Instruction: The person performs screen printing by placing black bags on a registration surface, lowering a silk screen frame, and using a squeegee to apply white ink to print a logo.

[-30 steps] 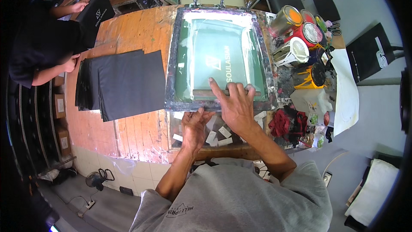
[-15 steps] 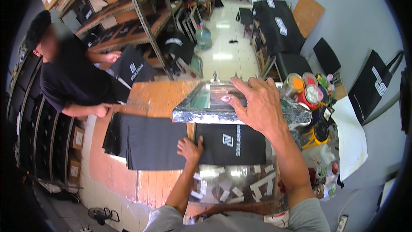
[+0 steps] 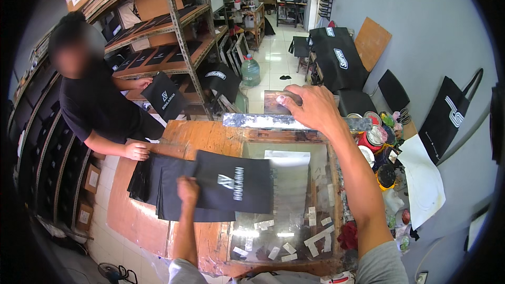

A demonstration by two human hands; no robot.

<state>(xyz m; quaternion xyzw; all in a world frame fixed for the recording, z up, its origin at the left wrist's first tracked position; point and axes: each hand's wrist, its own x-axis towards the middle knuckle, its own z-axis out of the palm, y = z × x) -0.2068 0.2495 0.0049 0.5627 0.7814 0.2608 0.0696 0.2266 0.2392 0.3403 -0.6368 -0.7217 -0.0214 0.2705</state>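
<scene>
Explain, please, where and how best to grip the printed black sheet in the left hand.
Preferably pinch the printed black sheet by its left edge, coming from the left: it looks thin and flat, and that margin is plain, so the grip should stay off the white print. The left hand holds that side.

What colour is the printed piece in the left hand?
The printed piece is black with white print, head view.

This is a small print workshop, as you can see from the stained wooden desk (image 3: pixel 181 135), the messy paint pots (image 3: pixel 375 135) beside it, the tipped-up frame (image 3: pixel 258 121) with smears on its edge, the tall metal shelves (image 3: pixel 177 26) holding black printed sheets (image 3: pixel 158 56), and 1 black bag (image 3: pixel 447 115) hanging up.
</scene>
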